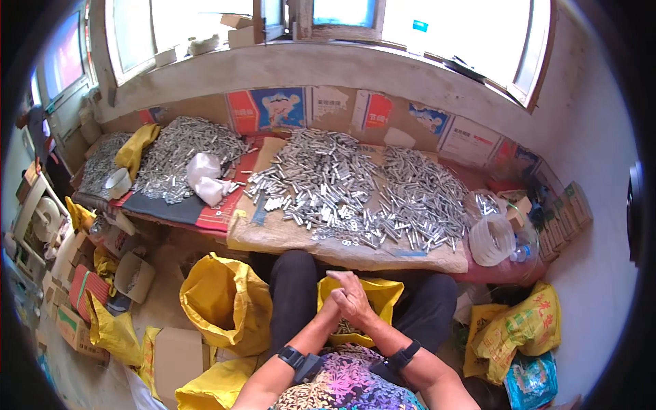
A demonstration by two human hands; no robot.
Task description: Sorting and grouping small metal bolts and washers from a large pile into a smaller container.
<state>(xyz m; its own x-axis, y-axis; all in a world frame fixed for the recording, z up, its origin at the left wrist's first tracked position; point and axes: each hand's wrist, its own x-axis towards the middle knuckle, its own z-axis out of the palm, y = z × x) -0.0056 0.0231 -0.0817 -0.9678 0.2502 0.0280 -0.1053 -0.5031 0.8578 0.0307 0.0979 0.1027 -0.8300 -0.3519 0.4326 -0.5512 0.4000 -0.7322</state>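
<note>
My left hand and my right hand press together in front of me, above an open yellow bag between my knees. The right hand's fingers fold over the left hand and point left. Both hands look closed; whatever lies between them, if anything, is hidden. Small brass-coloured metal pieces show inside the bag beneath my wrists. Beyond my knees, a low table bears a large heap of silvery metal bolts or sleeves, with another heap on its right and several flat rings near its front edge.
Another open yellow bag stands left of my leg, beside a cardboard box. More metal parts and a white plastic bag lie on the table's left. A clear plastic tub rests at its right end; yellow sacks sit below.
</note>
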